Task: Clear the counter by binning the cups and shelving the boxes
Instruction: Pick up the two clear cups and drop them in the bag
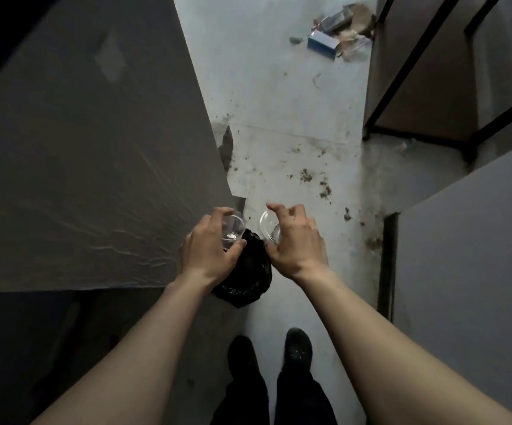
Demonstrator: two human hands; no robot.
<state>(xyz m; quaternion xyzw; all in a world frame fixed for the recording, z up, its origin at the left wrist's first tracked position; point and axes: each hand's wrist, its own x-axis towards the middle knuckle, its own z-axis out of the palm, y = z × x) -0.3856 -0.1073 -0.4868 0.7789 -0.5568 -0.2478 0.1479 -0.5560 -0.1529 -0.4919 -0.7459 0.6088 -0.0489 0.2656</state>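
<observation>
My left hand (208, 250) is closed around a clear plastic cup (233, 231), held upright beside the corner of the grey counter (80, 148). My right hand (294, 243) hovers with its fingers spread and curled. A second clear cup (267, 230) lies tilted on its side just under those fingers and does not look gripped. Both hands are over a black bin bag (245, 277) that sits on the floor below, partly hidden by my wrists.
A black-framed shelf unit (401, 87) stands at the upper right, with a grey surface (463, 256) at the right. Boxes and paper litter (325, 41) lie on the dirty pale floor far ahead. My dark shoes (297, 351) stand in the narrow aisle.
</observation>
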